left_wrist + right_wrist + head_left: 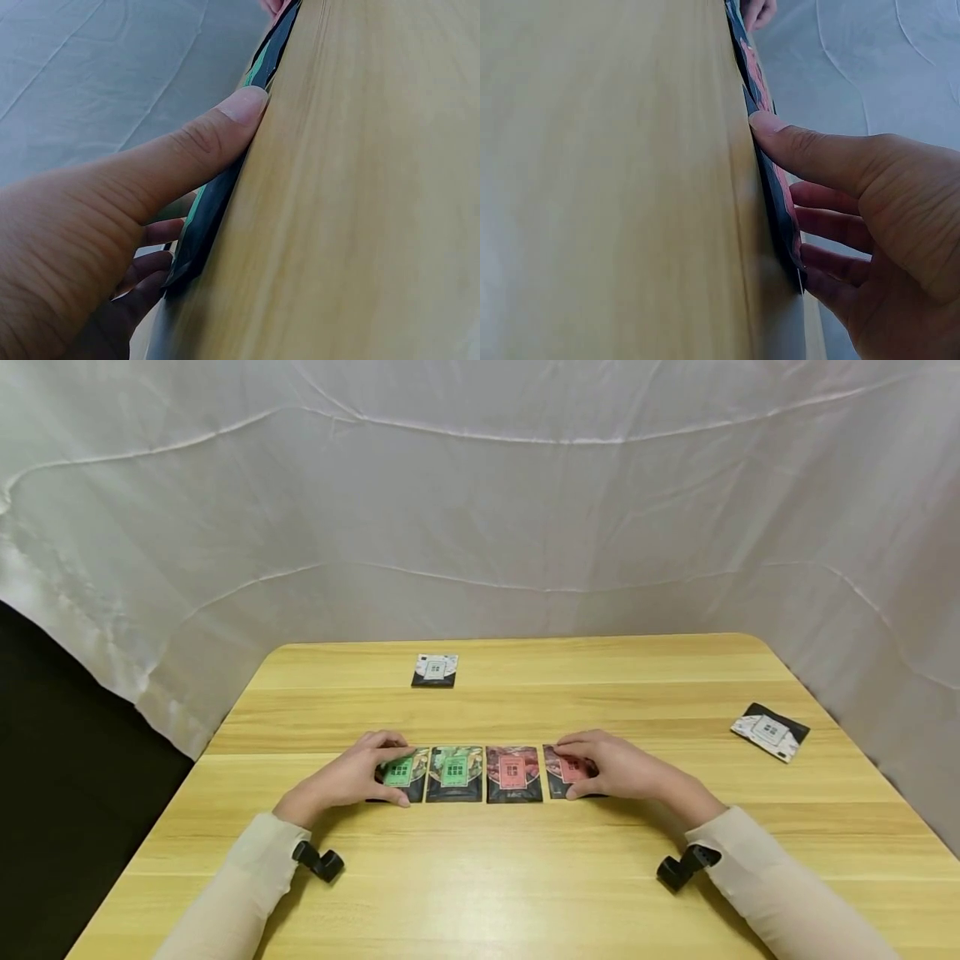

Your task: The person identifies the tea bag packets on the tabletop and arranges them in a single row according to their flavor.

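Four-sided flat sachets lie side by side in a row across the table's middle. At the left end, my left hand (348, 774) holds a black sachet with a green label (414, 787), thumb along its near edge and fingers round its far and left edges. A second green-labelled sachet (453, 792) sits just right of it, then a red-labelled sachet (514, 792). My right hand (628, 768) holds another red-labelled sachet (557, 785) at the right end the same way. Both wrist views show thumb and fingers at opposite edges of the green sachet (214, 210) and the red sachet (775, 195).
A black-and-white sachet (435, 680) lies near the back edge of the wooden table (487, 885). Another black-and-white sachet (772, 732) rests at an angle by the right edge. A pale curtain (480, 518) hangs behind the table and along its sides.
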Motion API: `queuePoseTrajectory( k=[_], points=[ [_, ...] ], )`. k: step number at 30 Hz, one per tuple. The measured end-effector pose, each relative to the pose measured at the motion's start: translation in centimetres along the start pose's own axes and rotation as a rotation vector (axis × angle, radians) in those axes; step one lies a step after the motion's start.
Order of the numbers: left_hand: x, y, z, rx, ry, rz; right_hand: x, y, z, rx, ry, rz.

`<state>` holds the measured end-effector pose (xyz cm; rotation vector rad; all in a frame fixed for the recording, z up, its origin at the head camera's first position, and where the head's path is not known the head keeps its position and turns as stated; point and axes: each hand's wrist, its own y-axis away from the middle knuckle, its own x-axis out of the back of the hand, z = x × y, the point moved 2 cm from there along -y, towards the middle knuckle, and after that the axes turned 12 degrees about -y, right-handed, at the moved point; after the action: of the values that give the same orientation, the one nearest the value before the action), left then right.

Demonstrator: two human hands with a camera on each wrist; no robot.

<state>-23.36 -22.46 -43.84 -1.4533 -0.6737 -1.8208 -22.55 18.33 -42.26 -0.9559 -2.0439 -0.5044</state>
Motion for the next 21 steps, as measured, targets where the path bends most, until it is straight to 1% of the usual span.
queuePoseTrajectory(
  k=[9, 16, 21],
  points=[
    [-0.08, -0.14, -0.24, -0.016, -0.011, 0.008, -0.20, 0.15, -0.39, 0.018, 0.024, -0.004],
    [-0.20, -0.10, -0.35, -0.005, 0.005, -0.001, -0.38, 0.09, -0.57, 0.043, 0.033, -0.003],
    [-0.16, -0.13, -0.29, -0.003, -0.003, 0.000, -0.31, 0.12, -0.79, 0.048, 0.036, -0.006]
  ],
)
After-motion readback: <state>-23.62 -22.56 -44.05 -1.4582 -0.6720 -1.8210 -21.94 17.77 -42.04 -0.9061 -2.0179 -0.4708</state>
